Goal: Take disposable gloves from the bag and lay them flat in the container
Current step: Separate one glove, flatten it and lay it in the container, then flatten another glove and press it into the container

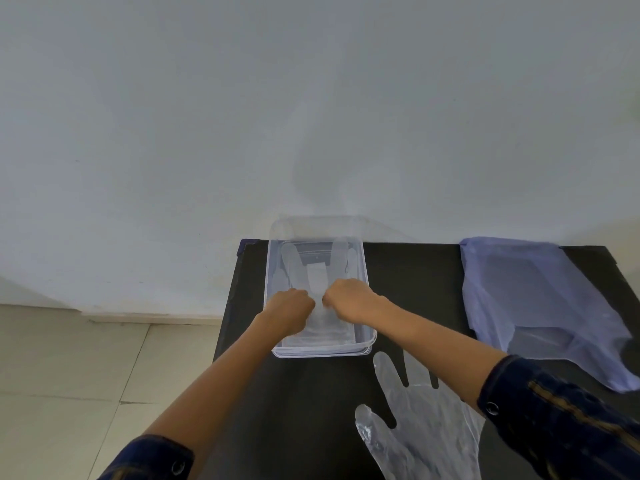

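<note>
A clear rectangular plastic container (363, 271) stands at the back left of the black table. Inside it lies a transparent disposable glove (317, 271), fingers pointing away from me. My left hand (289, 308) and my right hand (348, 299) are both down in the container, fingers curled on the glove's cuff end, close together. A second transparent glove (426, 417) lies flat on the table in front of the container, under my right forearm. The pale purple plastic bag (530, 299) rests at the right of the table.
The black table (311, 410) stands against a white wall. Its left edge drops to a tiled floor (69, 375). The container sits near the table's back left corner.
</note>
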